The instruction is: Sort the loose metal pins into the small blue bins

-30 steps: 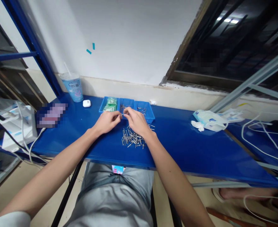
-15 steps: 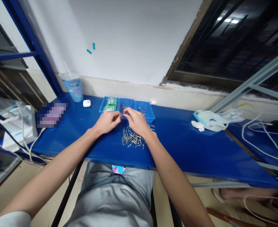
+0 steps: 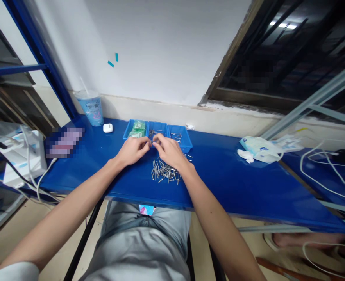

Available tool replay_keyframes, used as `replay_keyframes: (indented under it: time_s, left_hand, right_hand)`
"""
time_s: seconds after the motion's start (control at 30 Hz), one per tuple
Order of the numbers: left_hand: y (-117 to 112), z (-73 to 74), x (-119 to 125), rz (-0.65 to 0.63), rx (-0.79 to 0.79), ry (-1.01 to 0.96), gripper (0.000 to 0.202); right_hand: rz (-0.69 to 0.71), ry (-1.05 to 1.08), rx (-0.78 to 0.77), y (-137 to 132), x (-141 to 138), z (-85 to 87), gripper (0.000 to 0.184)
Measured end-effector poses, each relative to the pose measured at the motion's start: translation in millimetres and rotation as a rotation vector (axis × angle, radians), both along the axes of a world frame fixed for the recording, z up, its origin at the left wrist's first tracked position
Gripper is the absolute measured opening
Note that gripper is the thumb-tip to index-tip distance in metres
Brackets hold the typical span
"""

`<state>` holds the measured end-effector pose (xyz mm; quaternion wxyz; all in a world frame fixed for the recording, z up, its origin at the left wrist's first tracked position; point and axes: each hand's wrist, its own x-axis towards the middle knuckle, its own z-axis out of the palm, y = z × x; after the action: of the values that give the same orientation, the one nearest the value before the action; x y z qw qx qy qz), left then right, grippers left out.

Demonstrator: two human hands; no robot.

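Glossy blue workbench top [image 3: 225, 183] under a white wall, and all the action's right in the middle of it. The left hand [image 3: 133, 151] is curled nearly shut, with the thumb and fingertips pinching a thin steel pin [image 3: 152, 142] by its very end. The right hand [image 3: 170, 151] is curled in just as tight, fingertips up against the same pin, but it's too small to tell whether that hand has real hold of it or is only steadying it. Stuff like this weighs next to nothing, and it looks stiff, smooth and probably slippery, so I'd take it by the shank just under the head, fingertips only. Right below the hands sits a loose heap of steel nails [image 3: 164, 171], shiny silver and criss-crossed flat on the bench. Just past the fingers is a blue three-compartment tray [image 3: 186, 145], with a few more nails in the middle and right bays and green packets [image 3: 137, 128] in the left one. Farther out there's a white earbud case [image 3: 108, 128], a plastic cup with a straw [image 3: 90, 109], and crumpled white packaging [image 3: 260, 149] off to the right.
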<state>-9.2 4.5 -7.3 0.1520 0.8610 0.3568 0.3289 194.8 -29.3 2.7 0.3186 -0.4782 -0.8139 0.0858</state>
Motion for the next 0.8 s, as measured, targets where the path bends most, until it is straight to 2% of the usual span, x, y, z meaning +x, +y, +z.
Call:
replay_keyframes:
  time_s: [0.1, 0.23, 0.33, 0.53, 0.67, 0.8]
  left_hand:
    - [0.7, -0.7, -0.5, -0.028, 0.002, 0.017, 0.032]
    - [1.1, -1.3, -0.5, -0.063, -0.012, 0.020, 0.032]
    - [1.0, -1.2, -0.2, -0.057, -0.008, 0.026, 0.032]
    - [0.7, 0.0, -0.5, -0.010, 0.002, 0.015, 0.035]
    - [0.6, 0.2, -0.5, -0.028, -0.009, 0.026, 0.034]
    - [0.6, -0.6, -0.3, -0.042, -0.019, 0.047, 0.033]
  right_hand:
    - [-0.008, -0.026, 0.011, 0.9, -0.3, -0.5, 0.014]
    - [-0.023, -0.049, 0.017, 2.0, 0.1, -0.6, 0.023]
    - [-0.035, -0.062, 0.007, 1.3, 0.2, 0.2, 0.026]
    - [-0.010, -0.007, -0.021, -1.5, -0.4, 2.6, 0.020]
    - [-0.029, -0.040, -0.025, -0.6, -0.4, 2.4, 0.016]
    - [-0.056, -0.094, -0.021, -0.2, -0.7, 2.5, 0.024]
